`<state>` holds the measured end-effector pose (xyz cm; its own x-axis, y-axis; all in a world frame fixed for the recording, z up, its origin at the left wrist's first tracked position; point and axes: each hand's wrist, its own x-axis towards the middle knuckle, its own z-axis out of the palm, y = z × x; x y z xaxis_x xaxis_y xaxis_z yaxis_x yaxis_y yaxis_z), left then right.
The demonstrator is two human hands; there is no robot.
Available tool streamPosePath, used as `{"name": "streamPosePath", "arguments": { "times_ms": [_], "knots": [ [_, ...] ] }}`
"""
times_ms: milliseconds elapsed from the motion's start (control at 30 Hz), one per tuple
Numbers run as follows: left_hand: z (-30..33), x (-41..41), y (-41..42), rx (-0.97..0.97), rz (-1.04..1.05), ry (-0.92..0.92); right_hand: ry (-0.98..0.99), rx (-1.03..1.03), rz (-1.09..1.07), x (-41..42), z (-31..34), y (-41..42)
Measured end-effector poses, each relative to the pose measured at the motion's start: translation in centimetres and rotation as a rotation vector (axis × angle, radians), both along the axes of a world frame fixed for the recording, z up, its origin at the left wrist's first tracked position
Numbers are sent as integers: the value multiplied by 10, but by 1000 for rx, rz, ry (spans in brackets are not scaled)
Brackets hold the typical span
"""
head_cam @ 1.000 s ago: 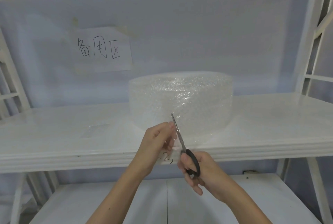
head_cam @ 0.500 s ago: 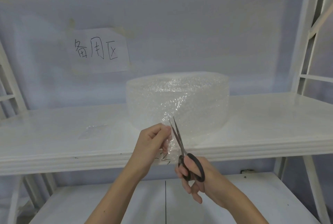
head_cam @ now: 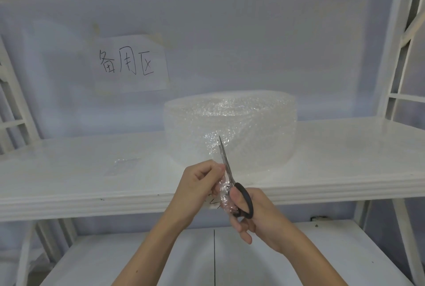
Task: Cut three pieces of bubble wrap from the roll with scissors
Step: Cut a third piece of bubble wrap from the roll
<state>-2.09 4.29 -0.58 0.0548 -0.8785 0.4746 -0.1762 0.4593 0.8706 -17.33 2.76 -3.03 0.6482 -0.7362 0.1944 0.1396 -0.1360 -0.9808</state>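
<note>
Clear, crinkly plastic bubble wrap roll sits on a glossy white shelf (scissors: shiny metal blades, matt black handles).

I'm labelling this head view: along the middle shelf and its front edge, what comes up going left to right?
Small flat clear plastic piece lying on the white shelf → left hand pinching the loose bubble wrap → black-handled steel scissors → right hand gripping their handles.

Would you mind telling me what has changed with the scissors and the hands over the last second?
The scissors, open half a second ago, have closed on the bubble wrap. The right hand still grips the handles, the left hand still pinches the wrap. The roll stays on the shelf.
</note>
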Motion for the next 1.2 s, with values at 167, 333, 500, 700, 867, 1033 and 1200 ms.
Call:
{"name": "streamPosePath", "arguments": {
  "times_ms": [167, 333, 500, 700, 867, 1033, 1200],
  "knots": [
    [0, -1, 1, -6, -22, -17, -17, -14, 4, -1, 3, -1],
    [-2, -2, 1, -10, -22, -63, -34, -27, 21, 0, 12, 1],
    [-2, 1, 1, -8, -15, -92, 25, -57, -25, 0, 15, 1],
    [-2, -1, 1, -10, -21, -72, 25, -62, -32, 0, 17, 2],
    [-3, 0, 0, 13, -17, -66, 18, -84, -21, 0, 24, -1],
    [-2, 0, 0, 14, -11, -53, 77, -83, -64, 1, 26, -3],
    [-3, 0, 1, 14, -20, -50, 43, -81, -58, 2, 25, -1]
  ]
}}
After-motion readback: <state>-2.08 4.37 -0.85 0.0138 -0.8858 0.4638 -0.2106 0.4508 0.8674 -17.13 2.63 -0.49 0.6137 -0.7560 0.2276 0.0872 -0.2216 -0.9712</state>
